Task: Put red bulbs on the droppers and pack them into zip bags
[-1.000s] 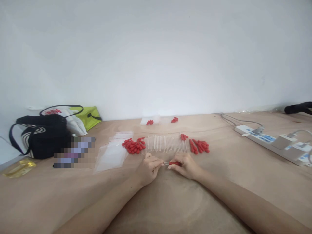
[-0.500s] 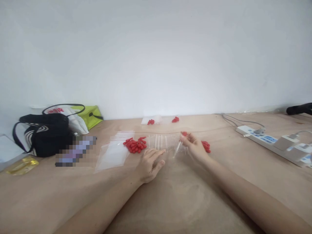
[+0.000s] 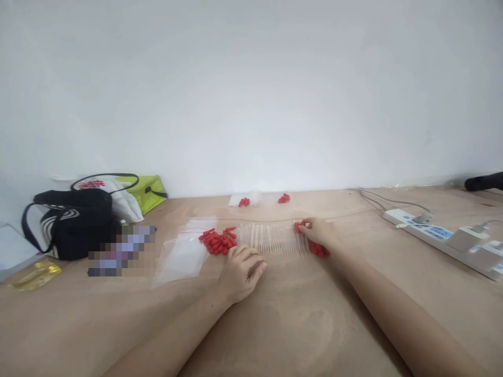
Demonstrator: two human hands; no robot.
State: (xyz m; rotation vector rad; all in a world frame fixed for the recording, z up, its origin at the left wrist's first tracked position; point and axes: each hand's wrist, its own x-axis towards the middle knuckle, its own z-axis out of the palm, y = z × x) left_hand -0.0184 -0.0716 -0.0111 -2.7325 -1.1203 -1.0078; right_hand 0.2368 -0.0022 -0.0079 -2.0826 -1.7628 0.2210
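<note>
Clock centred on the row of clear tubes (image 3: 267,238), 12 at the wall. Tubes lie flat side by side mid-table, long axes running roughly 12 to 6. At the row's 3 o'clock end, red-topped tubes (image 3: 297,227): red ends point to about 12, clear shafts run down towards 5:30 or 6, a slight slant.

Right hand (image 3: 319,232) at 3 o'clock, forearm entering from 4, hand pointing to about 10. Its fingertips are at the red ends; cannot tell whether they pinch one or only rest there. More red bulbs (image 3: 321,251) lie just below that hand, partly hidden.

Left hand (image 3: 240,269) at 7 o'clock, palm down, released; fingers loosely curled, thumb set apart and pointing to 2. Forearm comes in from about 8. Just beyond the fingers, a heap of red bulbs (image 3: 218,242) at 9, axes mixed. Clear plastic bags (image 3: 181,260) farther out at 9.
</note>
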